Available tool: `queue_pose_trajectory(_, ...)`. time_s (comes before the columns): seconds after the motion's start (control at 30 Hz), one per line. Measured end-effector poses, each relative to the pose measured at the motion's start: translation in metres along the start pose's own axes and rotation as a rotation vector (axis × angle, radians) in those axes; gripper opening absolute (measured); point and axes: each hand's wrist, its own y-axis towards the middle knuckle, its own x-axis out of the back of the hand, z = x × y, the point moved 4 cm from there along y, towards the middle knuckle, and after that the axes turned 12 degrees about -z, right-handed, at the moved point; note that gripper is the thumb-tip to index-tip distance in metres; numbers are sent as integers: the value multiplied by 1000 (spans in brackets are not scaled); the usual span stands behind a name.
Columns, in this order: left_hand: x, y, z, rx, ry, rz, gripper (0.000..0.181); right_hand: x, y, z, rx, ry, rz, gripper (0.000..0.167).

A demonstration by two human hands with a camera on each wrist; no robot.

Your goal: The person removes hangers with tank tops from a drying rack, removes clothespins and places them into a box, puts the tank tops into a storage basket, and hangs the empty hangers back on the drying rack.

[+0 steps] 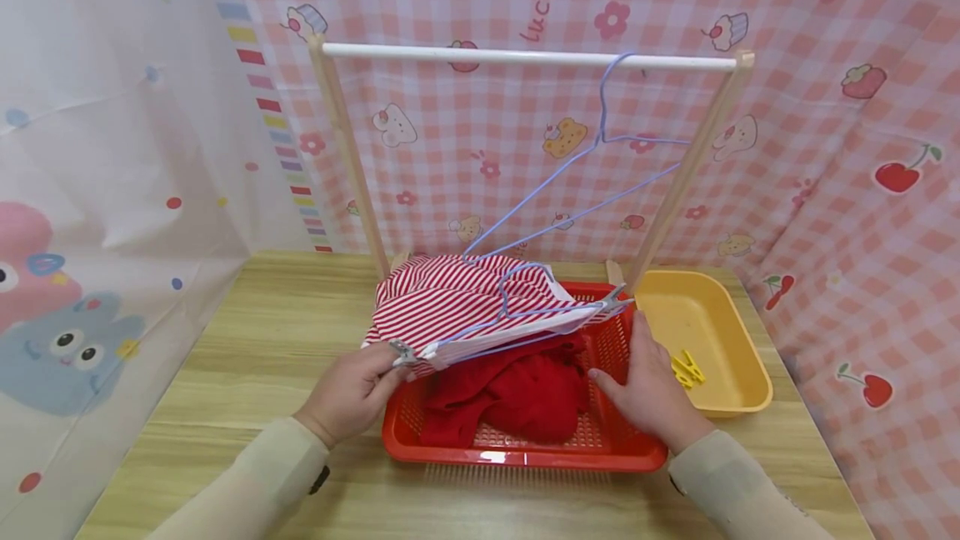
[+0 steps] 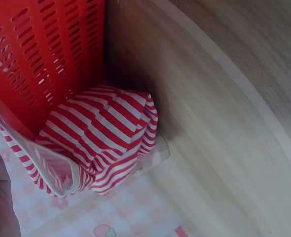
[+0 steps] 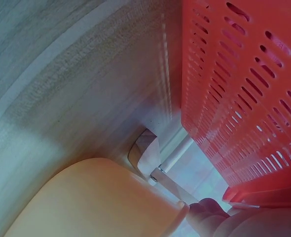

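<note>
A red-and-white striped garment [image 1: 442, 307] lies with its white waistband edge along a blue wire hanger [image 1: 504, 307], draped over the red basket's back left. Grey clothespins [image 1: 617, 300] sit at both ends of that edge. My left hand [image 1: 356, 390] pinches the left clothespin [image 1: 405, 352] at the garment's corner. My right hand [image 1: 652, 386] rests at the right rim of the red basket [image 1: 525, 458], thumb inside and fingers straight outside, just below the right clothespin. Dark red cloth [image 1: 517, 394] lies inside the basket.
A rack with a white bar [image 1: 525, 57] and wooden posts stands behind the basket. Another blue wire hanger [image 1: 536, 190] hangs from it. To the right is a yellow tray [image 1: 731, 332] with yellow clothespins [image 1: 687, 369]. The wooden table [image 1: 217, 373] extends left.
</note>
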Motion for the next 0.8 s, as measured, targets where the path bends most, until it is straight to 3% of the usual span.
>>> queue_pose_trajectory(0.47,-10,5,-9,-10,-39,34,16,2,-1,-3,-64,47,21,128)
queue_pose_trajectory(0.8,-18,6,-12,-7,-55,61,15,3,-3,-5,-105,135,12,136)
